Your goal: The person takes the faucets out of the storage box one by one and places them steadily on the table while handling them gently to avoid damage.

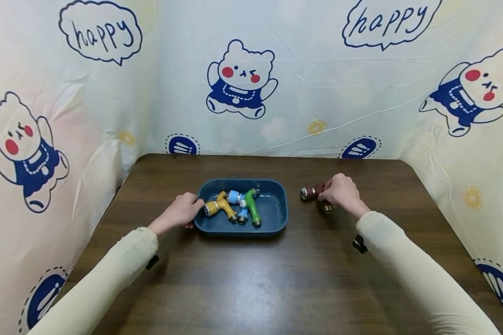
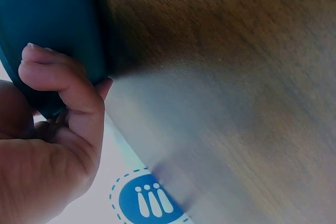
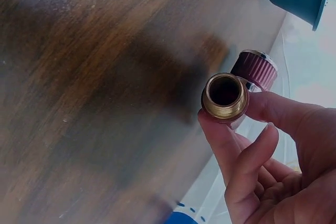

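Brown wood-grain surface [image 1: 234, 288] carries it all. On it: dark-blue plastic tray [image 1: 272, 209], rounded corners, set long side toward the person, so its left end falls within easy reach. Left hand [image 1: 182, 209]: grip closed on that end, pinching the wall, probably to stop it sliding. Right hand [image 1: 341, 191]: grip closed on a maroon branched fitting [image 1: 309, 192] with ribbed collar and brass threaded mouth, right of the tray and outside it. Thumb and fingertips take the body, so collar and thread stay uncovered; likely the handiest spot to pinch. Can't tell whether it touches the surface.

Around: yellow Y-shaped fitting [image 1: 222, 203] with wide collar, near the tray's left wall; green branched fitting [image 1: 252, 207] lying across a light-blue fitting [image 1: 235, 197], hiding part of it. In the way: tray's right wall, between the maroon piece and the other three.
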Action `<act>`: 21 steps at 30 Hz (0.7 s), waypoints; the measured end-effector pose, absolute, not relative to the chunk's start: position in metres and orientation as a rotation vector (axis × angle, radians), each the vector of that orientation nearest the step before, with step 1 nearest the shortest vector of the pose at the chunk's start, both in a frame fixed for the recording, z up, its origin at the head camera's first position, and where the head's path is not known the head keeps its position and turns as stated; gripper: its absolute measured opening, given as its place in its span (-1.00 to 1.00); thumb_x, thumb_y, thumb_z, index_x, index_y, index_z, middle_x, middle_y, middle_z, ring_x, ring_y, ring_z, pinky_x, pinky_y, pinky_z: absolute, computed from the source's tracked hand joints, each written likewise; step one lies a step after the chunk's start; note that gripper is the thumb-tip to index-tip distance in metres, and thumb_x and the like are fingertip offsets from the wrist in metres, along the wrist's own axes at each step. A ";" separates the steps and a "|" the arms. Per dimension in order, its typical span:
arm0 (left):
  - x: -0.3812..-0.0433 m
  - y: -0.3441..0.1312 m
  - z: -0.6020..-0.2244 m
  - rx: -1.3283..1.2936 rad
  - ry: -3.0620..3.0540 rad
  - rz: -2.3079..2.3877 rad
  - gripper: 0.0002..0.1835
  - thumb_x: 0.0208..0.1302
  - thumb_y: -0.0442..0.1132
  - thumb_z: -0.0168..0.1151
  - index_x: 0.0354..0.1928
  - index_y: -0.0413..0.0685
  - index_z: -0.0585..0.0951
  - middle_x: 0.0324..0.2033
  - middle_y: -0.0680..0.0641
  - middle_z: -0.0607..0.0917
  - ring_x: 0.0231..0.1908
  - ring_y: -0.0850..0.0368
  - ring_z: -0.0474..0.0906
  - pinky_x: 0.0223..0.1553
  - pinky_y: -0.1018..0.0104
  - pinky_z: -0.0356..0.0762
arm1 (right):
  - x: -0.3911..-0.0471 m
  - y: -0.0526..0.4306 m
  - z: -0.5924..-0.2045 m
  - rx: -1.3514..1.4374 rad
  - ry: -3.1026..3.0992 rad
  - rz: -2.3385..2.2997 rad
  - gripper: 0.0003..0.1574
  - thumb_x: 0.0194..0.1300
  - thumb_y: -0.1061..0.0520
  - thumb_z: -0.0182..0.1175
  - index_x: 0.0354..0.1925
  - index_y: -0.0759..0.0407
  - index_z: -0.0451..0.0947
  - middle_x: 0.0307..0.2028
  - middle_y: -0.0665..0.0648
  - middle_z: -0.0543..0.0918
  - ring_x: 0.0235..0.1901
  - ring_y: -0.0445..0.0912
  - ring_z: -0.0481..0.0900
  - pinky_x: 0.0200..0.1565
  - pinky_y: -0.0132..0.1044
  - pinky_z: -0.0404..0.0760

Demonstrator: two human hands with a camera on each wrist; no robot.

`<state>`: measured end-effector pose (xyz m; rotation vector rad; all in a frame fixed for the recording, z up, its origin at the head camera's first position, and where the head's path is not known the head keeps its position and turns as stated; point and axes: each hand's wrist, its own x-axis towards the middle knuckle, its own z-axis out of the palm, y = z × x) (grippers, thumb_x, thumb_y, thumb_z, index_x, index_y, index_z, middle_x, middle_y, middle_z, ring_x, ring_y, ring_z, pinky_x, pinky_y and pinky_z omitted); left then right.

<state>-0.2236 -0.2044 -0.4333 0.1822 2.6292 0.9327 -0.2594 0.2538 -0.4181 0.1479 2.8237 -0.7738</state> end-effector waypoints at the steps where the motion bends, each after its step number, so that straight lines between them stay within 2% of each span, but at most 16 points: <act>1: -0.224 -0.204 -0.434 0.181 2.629 0.934 -0.62 0.64 -0.21 -0.13 -0.29 -0.29 0.58 -0.59 -0.13 0.62 -0.70 0.11 0.59 -0.62 0.25 0.63 | -0.260 0.254 -0.419 0.146 2.822 -0.776 -0.79 0.17 0.10 0.51 -0.34 0.24 0.76 -0.51 0.10 0.70 -0.60 -0.10 0.59 -0.53 -0.23 0.52; 21: -0.224 -0.205 -0.433 0.182 2.620 0.947 -0.63 0.64 -0.22 -0.12 -0.26 -0.29 0.59 -0.60 -0.13 0.62 -0.70 0.11 0.59 -0.63 0.26 0.63 | -0.261 0.259 -0.422 0.141 2.808 -0.810 -0.76 0.20 0.11 0.50 -0.31 0.29 0.76 -0.51 0.13 0.70 -0.65 -0.12 0.58 -0.58 -0.28 0.50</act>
